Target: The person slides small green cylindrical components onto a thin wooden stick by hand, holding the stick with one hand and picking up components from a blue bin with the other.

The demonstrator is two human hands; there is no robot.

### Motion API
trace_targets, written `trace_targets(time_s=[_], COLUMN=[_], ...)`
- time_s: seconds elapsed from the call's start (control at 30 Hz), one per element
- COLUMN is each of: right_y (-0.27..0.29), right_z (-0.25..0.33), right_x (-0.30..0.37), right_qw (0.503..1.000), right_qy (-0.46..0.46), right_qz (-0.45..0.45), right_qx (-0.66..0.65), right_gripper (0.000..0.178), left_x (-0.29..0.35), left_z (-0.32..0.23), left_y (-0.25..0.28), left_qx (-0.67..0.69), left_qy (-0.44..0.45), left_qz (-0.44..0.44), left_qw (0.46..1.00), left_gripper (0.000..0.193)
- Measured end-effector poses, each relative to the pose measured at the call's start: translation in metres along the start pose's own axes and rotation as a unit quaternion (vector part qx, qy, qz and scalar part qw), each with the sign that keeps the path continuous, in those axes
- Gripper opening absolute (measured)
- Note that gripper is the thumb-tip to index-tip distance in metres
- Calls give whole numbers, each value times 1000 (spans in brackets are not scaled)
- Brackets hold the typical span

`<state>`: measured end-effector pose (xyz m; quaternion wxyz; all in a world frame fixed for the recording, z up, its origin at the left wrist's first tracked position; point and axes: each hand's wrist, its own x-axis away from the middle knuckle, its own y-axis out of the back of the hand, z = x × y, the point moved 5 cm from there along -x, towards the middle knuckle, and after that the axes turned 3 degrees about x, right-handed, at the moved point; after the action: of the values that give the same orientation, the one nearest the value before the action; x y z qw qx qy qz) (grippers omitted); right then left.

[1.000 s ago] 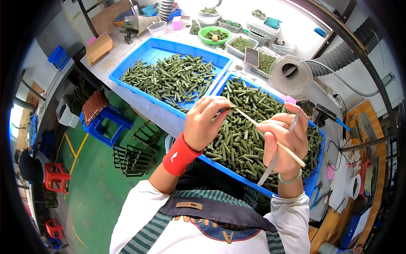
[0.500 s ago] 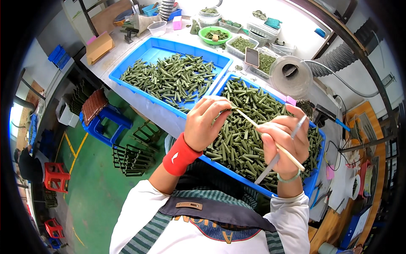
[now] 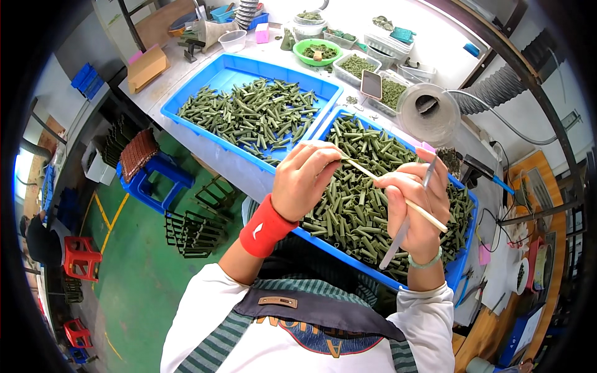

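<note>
My left hand (image 3: 305,177), with a red wristband, is closed in a pinch over the boundary of two blue trays. What it pinches is too small and hidden to name. A thin pale wooden stick (image 3: 429,215) slants from those fingertips to my right hand (image 3: 418,202), which is closed around it. Between the fingers of that same hand sits a flat grey metal strip (image 3: 395,244), its lower end pointing down toward me. Beneath both hands, the nearer blue tray (image 3: 357,270) is full of short green rolled pieces (image 3: 348,217).
Farther left, another blue tray (image 3: 208,67) holds a heap of similar green pieces. Behind stand a green bowl (image 3: 301,57), clear tubs, a phone (image 3: 371,84) and a clear funnel hood (image 3: 429,115) on a hose. A blue stool (image 3: 155,186) is on the green floor.
The metal strip in my right hand has swung steeper, and that hand's fingers have shifted slightly. My left hand stays nearly in place.
</note>
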<state>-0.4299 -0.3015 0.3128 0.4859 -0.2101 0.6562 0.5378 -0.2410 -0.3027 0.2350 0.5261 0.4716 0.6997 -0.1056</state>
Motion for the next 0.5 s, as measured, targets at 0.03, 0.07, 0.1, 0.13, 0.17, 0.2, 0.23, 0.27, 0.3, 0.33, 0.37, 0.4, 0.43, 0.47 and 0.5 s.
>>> trace_targets(time_s=[0.03, 0.07, 0.1, 0.13, 0.17, 0.2, 0.23, 0.27, 0.3, 0.33, 0.37, 0.4, 0.43, 0.47, 0.5], right_y=[2, 4, 6, 6, 6, 2, -1, -3, -3, -3, -3, -2, -1, 2, 4], right_z=[1, 2, 5, 6, 7, 9, 11, 12, 12, 10, 8, 4, 3, 1, -1], right_x=[0, 0, 1, 1, 1, 0, 0, -1, -1, -2, -2, -3, -1, 0, 1], right_qw=[1000, 1000, 1000, 1000, 1000, 999, 997, 996, 996, 997, 998, 999, 999, 1000, 1000], right_qy=[-7, -7, 6, 17, 17, 37, 58, 57, 57, 49, 41, 32, 33, 19, 5], right_qz=[-1, 0, 1, 2, 2, 23, 44, 59, 59, 57, 56, 34, 34, 18, 3], right_qx=[9, 10, 8, 6, 6, 18, 28, 27, 26, 18, 10, -7, -8, -10, -12], right_gripper=[8, 8, 8, 9, 9, 10, 11, 15, 15, 16, 17, 18, 18, 18, 18], left_x=[0, 0, 0, 1, 1, 0, 0, 1, 2, 2, 2, 2, 2, 2, 3], left_z=[2, 3, 4, 5, 5, 3, 3, 3, 3, 4, 3, 2, 1, 2, 2], left_y=[0, -1, -1, -1, -1, -1, -1, 0, 0, -1, -1, -1, 0, 1, 1], left_qx=[-2, -1, -1, -3, -3, -6, -11, -11, -16, -19, -18, -12, -9, -10, -9], left_qy=[7, 7, 10, 14, 14, 9, 3, 3, 0, -3, -3, -2, -1, -1, -1], left_qz=[-5, -5, -5, -4, -4, 0, 4, 4, 6, 8, 9, 8, 7, 6, 6], left_qw=[1000, 1000, 1000, 1000, 1000, 1000, 1000, 1000, 1000, 1000, 1000, 1000, 1000, 1000, 1000], left_gripper=[25, 25, 25, 25, 25, 25, 25, 25, 25, 24, 24, 24, 24, 24, 24])
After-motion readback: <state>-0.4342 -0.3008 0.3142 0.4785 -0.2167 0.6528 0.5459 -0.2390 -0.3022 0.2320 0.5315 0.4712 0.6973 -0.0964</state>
